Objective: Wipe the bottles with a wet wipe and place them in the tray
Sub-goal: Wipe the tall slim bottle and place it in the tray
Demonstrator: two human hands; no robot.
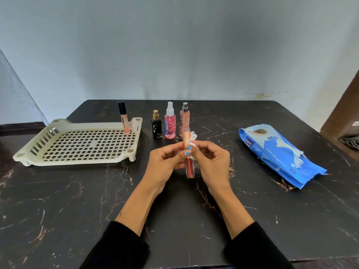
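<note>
Holding the slim lip gloss tube (188, 164) between both hands just above the dark marbled table (77, 200), I judge it a light, stiff little thing, smooth plastic that will likely turn slick once the wet wipe (192, 140) has passed over it. My left hand (165, 164) has its fingers curled round the tube's middle, one painted fingertip pressing its front, while my right hand (210, 162) pinches the white wipe against the upper part, near the pale cap. The tube stands nearly upright, its dark red lower end poking out below my fingers. I would keep my hold on the body, not on the cap, since a cap may twist loose under rubbing; that is a guess. One gloss tube (123, 118) already stands in the far right corner of the cream slotted tray (29, 156), leaning slightly. Three spray bottles wait upright in a row just beyond my hands: a black one (156, 128), a pink one (170, 123) and a peach one (184, 118). Those look taller, a touch heavier and tippy, best taken round the barrel. The blue wipes pack (275, 152) lies well apart to the right.
</note>
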